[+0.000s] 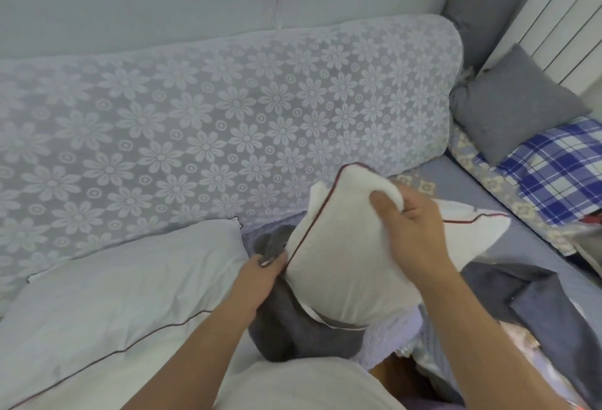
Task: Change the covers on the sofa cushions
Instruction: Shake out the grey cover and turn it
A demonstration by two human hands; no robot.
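Above the sofa's front edge, a white cushion [342, 246] with dark red piping tilts, its long axis running from near-left to far-right. The right hand [412, 220] grips its top corner; the left hand [260, 274] pinches a grey cover [293, 328] at its lower-left edge. A large white pillow [114, 289] lies left.

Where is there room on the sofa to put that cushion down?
A bare seat strip lies between the flowered backrest and the plaid cloth. Nearer, dark covers crowd the seat; the white pillow fills the left.
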